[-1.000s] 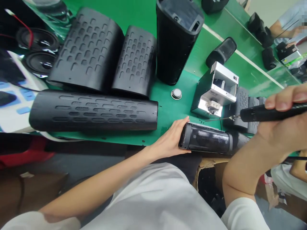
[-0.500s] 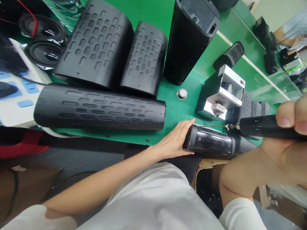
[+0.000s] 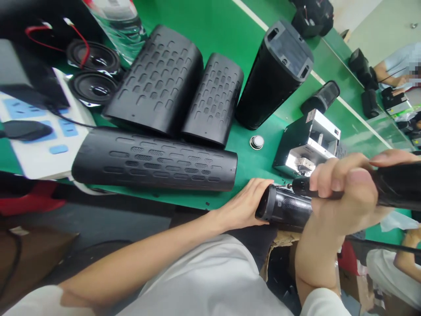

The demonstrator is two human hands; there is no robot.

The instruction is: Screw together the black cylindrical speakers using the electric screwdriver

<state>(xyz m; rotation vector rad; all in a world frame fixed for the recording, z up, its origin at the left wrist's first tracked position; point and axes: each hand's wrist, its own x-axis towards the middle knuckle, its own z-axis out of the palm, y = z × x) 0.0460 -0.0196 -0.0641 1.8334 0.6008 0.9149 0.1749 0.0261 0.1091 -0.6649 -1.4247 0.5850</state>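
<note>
A small black cylindrical speaker [image 3: 285, 208] lies on its side at the near edge of the green bench [image 3: 210, 35]. My left hand [image 3: 245, 205] is cupped round its left end and holds it down. My right hand [image 3: 342, 193] is wrapped round a black electric screwdriver [image 3: 391, 189], whose tip end [image 3: 297, 186] sits over the top of the speaker. The hand covers the right half of the speaker.
A long perforated black grille [image 3: 154, 159] and two wider grilles [image 3: 158, 81] lie to the left. A tall black housing [image 3: 272, 74] stands behind. A metal screw feeder box [image 3: 305, 145], a round silver part [image 3: 257, 141], two speaker drivers [image 3: 92, 72] and a power strip [image 3: 39, 131] are around. Another person works at far right.
My right hand has brought the screwdriver leftward and down, from right of the feeder box to over the small speaker. My left hand has stayed on the speaker's end.
</note>
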